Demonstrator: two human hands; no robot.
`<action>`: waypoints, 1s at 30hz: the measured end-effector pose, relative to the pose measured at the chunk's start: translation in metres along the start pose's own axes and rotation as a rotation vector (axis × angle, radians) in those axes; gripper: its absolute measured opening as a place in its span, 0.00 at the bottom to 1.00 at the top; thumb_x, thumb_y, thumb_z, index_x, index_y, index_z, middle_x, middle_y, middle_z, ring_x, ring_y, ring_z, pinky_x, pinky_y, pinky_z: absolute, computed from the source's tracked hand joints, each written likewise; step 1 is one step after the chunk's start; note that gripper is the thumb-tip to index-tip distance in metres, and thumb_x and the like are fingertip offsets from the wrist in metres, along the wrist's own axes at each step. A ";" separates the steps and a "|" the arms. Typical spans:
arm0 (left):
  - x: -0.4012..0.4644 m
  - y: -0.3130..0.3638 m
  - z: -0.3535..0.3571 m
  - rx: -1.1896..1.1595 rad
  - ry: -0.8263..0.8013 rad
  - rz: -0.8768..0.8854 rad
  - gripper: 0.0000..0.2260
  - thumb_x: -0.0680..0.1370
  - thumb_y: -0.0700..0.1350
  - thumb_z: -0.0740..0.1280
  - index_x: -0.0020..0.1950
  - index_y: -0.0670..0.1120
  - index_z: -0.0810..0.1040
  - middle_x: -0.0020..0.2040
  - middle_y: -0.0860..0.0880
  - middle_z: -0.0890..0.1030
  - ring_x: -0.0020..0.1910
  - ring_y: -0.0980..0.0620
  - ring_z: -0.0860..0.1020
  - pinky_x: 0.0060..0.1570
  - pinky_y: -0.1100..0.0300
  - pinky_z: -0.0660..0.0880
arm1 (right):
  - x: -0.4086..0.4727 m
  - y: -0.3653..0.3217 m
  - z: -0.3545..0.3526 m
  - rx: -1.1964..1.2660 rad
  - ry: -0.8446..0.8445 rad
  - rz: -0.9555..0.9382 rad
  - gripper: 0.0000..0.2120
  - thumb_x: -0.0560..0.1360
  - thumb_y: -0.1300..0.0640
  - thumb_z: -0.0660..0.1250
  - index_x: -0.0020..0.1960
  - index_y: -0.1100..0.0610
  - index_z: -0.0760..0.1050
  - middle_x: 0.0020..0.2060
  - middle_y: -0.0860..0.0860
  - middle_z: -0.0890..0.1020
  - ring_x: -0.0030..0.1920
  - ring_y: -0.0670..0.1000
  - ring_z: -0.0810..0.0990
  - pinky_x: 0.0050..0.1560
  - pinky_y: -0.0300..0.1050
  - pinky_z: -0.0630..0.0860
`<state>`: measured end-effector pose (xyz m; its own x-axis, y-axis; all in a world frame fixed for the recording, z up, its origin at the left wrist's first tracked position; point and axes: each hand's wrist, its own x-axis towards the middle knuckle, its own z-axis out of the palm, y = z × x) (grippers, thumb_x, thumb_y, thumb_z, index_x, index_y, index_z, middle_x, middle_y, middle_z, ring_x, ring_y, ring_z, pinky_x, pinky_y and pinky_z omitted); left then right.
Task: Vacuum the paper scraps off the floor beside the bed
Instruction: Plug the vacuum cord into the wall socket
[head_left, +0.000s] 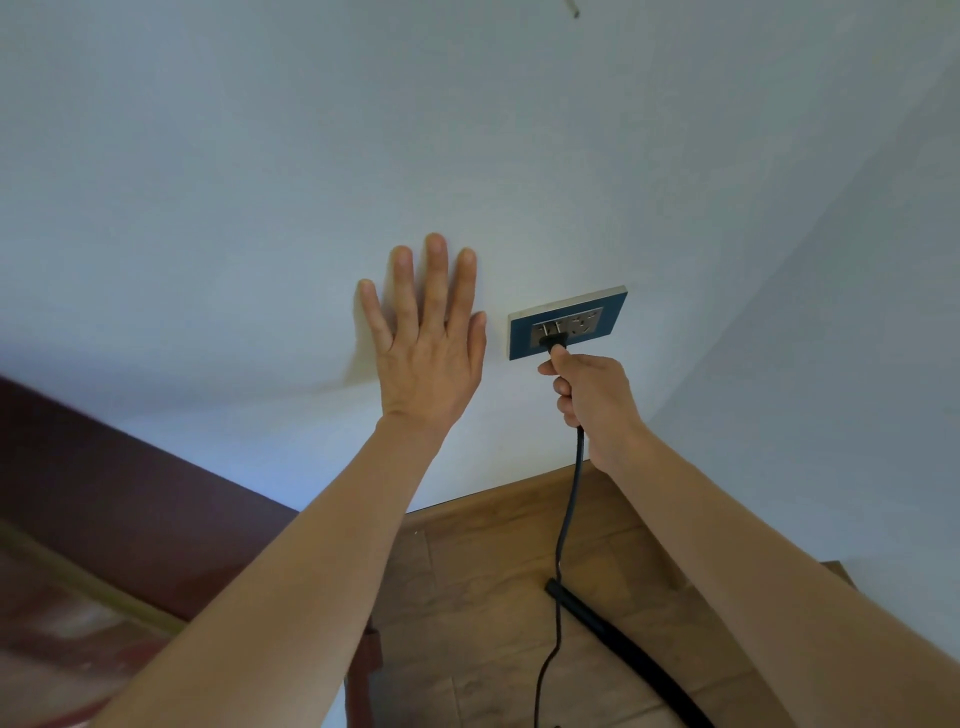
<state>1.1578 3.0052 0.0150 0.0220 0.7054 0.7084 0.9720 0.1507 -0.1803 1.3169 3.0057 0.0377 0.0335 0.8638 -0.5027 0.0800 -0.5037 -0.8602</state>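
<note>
Near, on the wooden floor (519, 597), a thick black hose (623, 644) lies curving right, its far portion cut off by the frame edge. A thin black cord (563, 530) rises from the floor to the right hand (589, 400), whose fingers are curled round the cord just below the plug (553, 341). The plug sits at the blue-framed wall socket (568, 322); how deeply it is seated cannot be told. Left of the socket, the left hand (428, 353) presses flat on the white wall (260, 182), fingers straight and slightly spread. A dark red bed frame (130, 509) stands at left, blurred.
</note>
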 end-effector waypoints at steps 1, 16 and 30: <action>0.000 0.000 -0.001 -0.005 -0.004 -0.001 0.30 0.83 0.55 0.48 0.76 0.45 0.35 0.73 0.43 0.26 0.72 0.41 0.27 0.69 0.42 0.29 | 0.000 0.001 -0.001 0.002 -0.016 0.005 0.13 0.81 0.51 0.60 0.44 0.56 0.77 0.30 0.50 0.70 0.28 0.45 0.65 0.28 0.34 0.64; -0.002 -0.004 0.006 -0.023 0.027 0.008 0.30 0.83 0.56 0.49 0.77 0.47 0.36 0.74 0.45 0.27 0.73 0.43 0.27 0.70 0.43 0.30 | 0.003 0.003 0.009 0.039 0.034 -0.016 0.13 0.82 0.52 0.59 0.43 0.56 0.75 0.31 0.50 0.70 0.27 0.44 0.65 0.27 0.33 0.64; -0.001 -0.005 0.010 -0.024 0.091 0.031 0.31 0.82 0.56 0.51 0.77 0.47 0.37 0.75 0.46 0.28 0.73 0.43 0.28 0.70 0.43 0.30 | 0.007 -0.003 0.018 0.060 0.117 -0.022 0.13 0.81 0.51 0.60 0.42 0.57 0.76 0.31 0.50 0.70 0.28 0.44 0.64 0.27 0.34 0.64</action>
<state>1.1502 3.0105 0.0081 0.0727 0.6434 0.7621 0.9759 0.1118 -0.1875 1.2988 3.0131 0.0351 0.1482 0.8683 -0.4734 0.0223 -0.4815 -0.8762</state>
